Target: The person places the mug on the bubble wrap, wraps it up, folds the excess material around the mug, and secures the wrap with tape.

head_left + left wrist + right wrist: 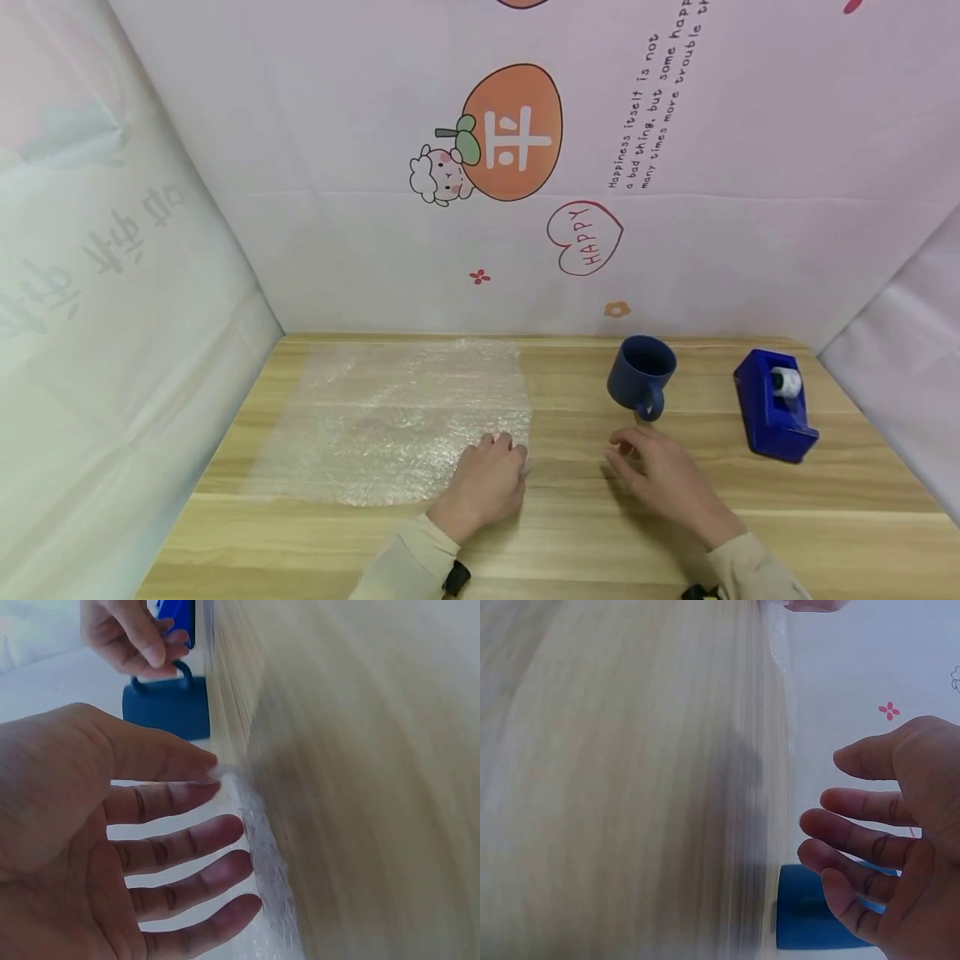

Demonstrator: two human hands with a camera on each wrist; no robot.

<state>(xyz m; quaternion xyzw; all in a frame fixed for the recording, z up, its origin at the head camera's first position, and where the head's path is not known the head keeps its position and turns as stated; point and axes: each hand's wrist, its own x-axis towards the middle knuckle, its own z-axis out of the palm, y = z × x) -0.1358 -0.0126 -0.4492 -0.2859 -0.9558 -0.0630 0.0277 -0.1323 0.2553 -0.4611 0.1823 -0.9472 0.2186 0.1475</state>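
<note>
"plastic sheet (397,417) on the worktop (585,542): where exactly?"
"spread over the left part, its near right corner under the left hand (486,485)."
"is that hand holding it?"
"yes, the edge is pinched between thumb and forefinger."
"and the right hand (663,477)?"
"holding nothing, fingers loosely bent and apart, just in front of the blue mug (630,379)."
"further right?"
"a blue tape dispenser (772,429), apart from the mug."

Room btwn plastic sheet (390,417) & mug (633,375), mug & tape disp. (772,417); wall (360,267) blocks far side.
</note>
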